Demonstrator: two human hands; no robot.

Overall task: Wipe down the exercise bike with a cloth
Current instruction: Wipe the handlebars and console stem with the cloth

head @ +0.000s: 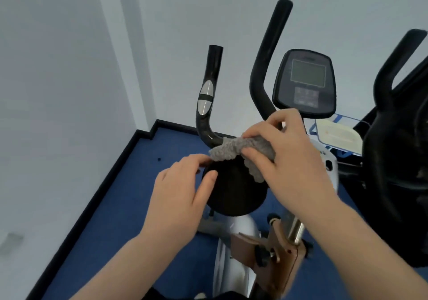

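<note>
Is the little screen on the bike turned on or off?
Off, it seems. The screen on the bike looks plain grey, with no numbers or lights showing, though the picture is a bit blurry.

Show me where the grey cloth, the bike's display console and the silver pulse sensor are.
grey cloth point(228, 151): head view, bunched left part.
display console point(308, 73): head view, screen centre.
silver pulse sensor point(204, 101): head view, middle of the left handlebar's pad.
</note>
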